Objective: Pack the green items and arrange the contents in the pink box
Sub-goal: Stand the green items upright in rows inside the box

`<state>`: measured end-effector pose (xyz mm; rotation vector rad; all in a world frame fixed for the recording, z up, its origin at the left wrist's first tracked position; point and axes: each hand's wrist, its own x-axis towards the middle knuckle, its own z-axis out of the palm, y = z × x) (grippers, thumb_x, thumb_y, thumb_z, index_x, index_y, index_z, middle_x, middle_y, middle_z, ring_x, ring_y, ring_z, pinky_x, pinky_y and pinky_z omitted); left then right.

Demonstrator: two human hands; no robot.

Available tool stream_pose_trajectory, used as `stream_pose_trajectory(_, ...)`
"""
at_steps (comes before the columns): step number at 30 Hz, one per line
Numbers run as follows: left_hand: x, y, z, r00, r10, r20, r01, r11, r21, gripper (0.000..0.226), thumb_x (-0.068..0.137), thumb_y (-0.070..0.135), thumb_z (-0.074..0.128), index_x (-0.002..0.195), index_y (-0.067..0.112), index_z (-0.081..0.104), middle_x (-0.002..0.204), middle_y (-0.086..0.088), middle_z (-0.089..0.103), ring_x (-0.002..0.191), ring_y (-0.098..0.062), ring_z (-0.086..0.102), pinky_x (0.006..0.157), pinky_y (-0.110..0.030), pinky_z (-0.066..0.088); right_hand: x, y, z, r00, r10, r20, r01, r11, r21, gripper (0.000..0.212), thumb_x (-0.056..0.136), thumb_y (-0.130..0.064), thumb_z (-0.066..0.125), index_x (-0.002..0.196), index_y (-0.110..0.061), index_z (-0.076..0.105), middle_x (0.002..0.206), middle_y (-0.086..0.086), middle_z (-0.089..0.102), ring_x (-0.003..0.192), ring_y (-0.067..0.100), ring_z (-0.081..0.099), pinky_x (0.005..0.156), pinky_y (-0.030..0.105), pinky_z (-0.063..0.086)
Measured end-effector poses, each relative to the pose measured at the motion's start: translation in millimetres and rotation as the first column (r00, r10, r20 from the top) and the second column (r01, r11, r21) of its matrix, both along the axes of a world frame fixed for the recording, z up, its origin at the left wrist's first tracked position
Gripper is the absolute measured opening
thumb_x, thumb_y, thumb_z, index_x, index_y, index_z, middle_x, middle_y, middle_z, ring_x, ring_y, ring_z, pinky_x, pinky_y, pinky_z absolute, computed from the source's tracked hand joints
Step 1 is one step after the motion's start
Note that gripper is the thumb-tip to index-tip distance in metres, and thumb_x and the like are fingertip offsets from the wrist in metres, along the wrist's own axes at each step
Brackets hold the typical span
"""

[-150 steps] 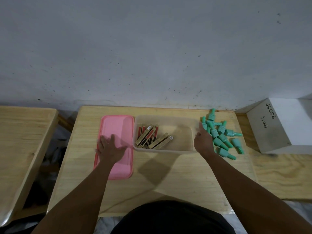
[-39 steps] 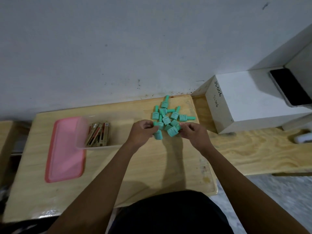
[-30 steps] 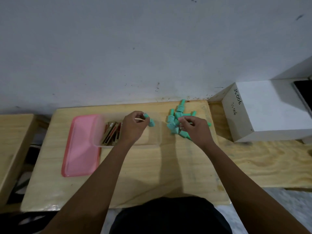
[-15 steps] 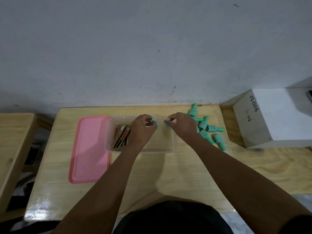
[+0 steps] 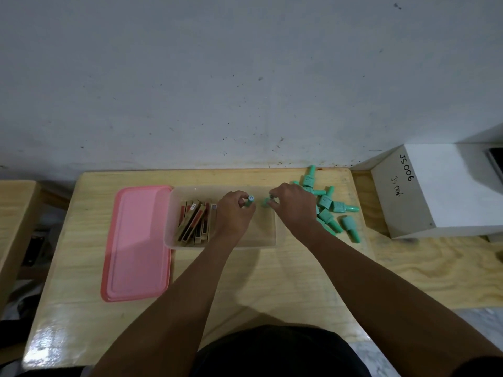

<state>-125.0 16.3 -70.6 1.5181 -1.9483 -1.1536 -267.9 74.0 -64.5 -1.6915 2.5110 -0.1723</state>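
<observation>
Pinching small green bottle (image 5: 249, 201), left hand (image 5: 231, 217), right hand (image 5: 293, 207) pinching another, above translucent rectangular box (image 5: 258, 235)

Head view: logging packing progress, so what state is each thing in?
Translucent plastic box: open, lid off.
Flat pink plastic lid: lying on the table beside box.
Slim gold cartons: inside box, left end.
Loose green plastic bottles: lying on table, unpacked.
Left hand: holds a green bottle over box.
Right hand: pinches a second green bottle.
</observation>
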Motion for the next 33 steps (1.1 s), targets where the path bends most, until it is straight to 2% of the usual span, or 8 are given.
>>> stream_pose_trajectory(3,-4,1,-3,0.999,-0.004,0.038,0.005,1.0,-0.018,0.021,0.081,0.021,0.07,0.099,0.01,0.071,0.088,-0.006,0.067,0.078,-0.017,0.063,0.063,-0.023,0.042,-2,2,-1,1.0,-0.004,0.001,0.004,1.0,-0.01,0.022,0.089,-0.037,0.06,0.099,-0.025,0.075,0.098,-0.003,0.069,0.098,0.021,0.059,0.063,0.03,0.041)
stream_pose_trajectory(6,-7,-1,-10,1.0,-0.008,0.015,0.008,1.0,-0.025,0.02,0.081,0.02,0.071,0.098,0.009,0.072,0.088,-0.008,0.068,0.077,-0.019,0.064,0.068,-0.033,0.054,-4,3,-2,0.999,-0.027,0.025,0.028,0.999,-0.028,0.024,0.089,-0.038,0.062,0.104,-0.025,0.074,0.101,-0.003,0.067,0.099,0.019,0.057,0.062,0.029,0.038)
stream_pose_trajectory(9,-10,-2,-17,1.0,0.012,0.005,-0.012,1.0,-0.018,0.019,0.08,0.019,0.071,0.096,0.007,0.072,0.084,-0.01,0.069,0.073,-0.02,0.064,0.068,-0.036,0.056,-6,4,-4,0.998,-0.03,0.049,0.032,0.999,-0.04,0.025,0.089,-0.038,0.064,0.106,-0.024,0.074,0.101,-0.002,0.066,0.098,0.019,0.058,0.063,0.028,0.036)
stream_pose_trajectory(14,-13,-3,-21,0.999,0.001,-0.033,-0.003,0.999,-0.039,0.017,0.083,0.016,0.069,0.097,0.007,0.072,0.087,-0.01,0.07,0.074,-0.016,0.061,0.068,-0.029,0.052,-7,4,-4,0.99,-0.039,0.135,0.047,0.997,-0.06,0.026,0.089,-0.037,0.064,0.108,-0.021,0.073,0.102,-0.002,0.064,0.098,0.018,0.056,0.066,0.031,0.042)
stream_pose_trajectory(18,-17,-4,-20,0.998,-0.016,-0.054,0.014,0.999,-0.033,0.017,0.084,0.013,0.068,0.099,0.006,0.072,0.088,-0.009,0.071,0.075,-0.013,0.061,0.064,-0.011,0.042,-7,4,-5,0.986,-0.044,0.164,0.056,0.996,-0.072,0.026,0.089,-0.035,0.065,0.109,-0.021,0.073,0.102,-0.001,0.063,0.099,0.019,0.056,0.067,0.03,0.042)
stream_pose_trajectory(20,-18,-4,-22,0.998,-0.009,-0.069,0.008,1.0,-0.015,0.018,0.084,0.012,0.068,0.1,0.005,0.072,0.088,-0.01,0.071,0.074,-0.012,0.061,0.062,-0.007,0.04,-8,4,-5,0.985,-0.049,0.166,0.06,0.996,-0.067,0.027,0.088,-0.036,0.065,0.11,-0.022,0.073,0.103,-0.001,0.062,0.099,0.018,0.056,0.067,0.029,0.041)
stream_pose_trajectory(25,-21,-5,-22,0.996,0.021,-0.087,-0.02,1.0,0.015,0.02,0.084,0.014,0.069,0.101,0.005,0.072,0.086,-0.011,0.07,0.072,-0.016,0.061,0.063,-0.019,0.044,-9,5,-5,0.977,-0.089,0.192,0.102,0.993,-0.057,0.027,0.088,-0.04,0.066,0.108,-0.025,0.073,0.104,-0.004,0.061,0.101,0.016,0.055,0.067,0.03,0.043)
stream_pose_trajectory(33,-22,-2,-18,0.992,0.056,-0.112,-0.051,0.998,0.041,0.02,0.083,0.013,0.069,0.101,0.005,0.072,0.085,-0.009,0.072,0.071,-0.016,0.063,0.066,-0.024,0.051,-10,6,-7,0.978,-0.075,0.193,0.089,0.994,-0.068,0.027,0.088,-0.041,0.065,0.108,-0.026,0.072,0.105,-0.005,0.06,0.1,0.014,0.055,0.066,0.028,0.043)
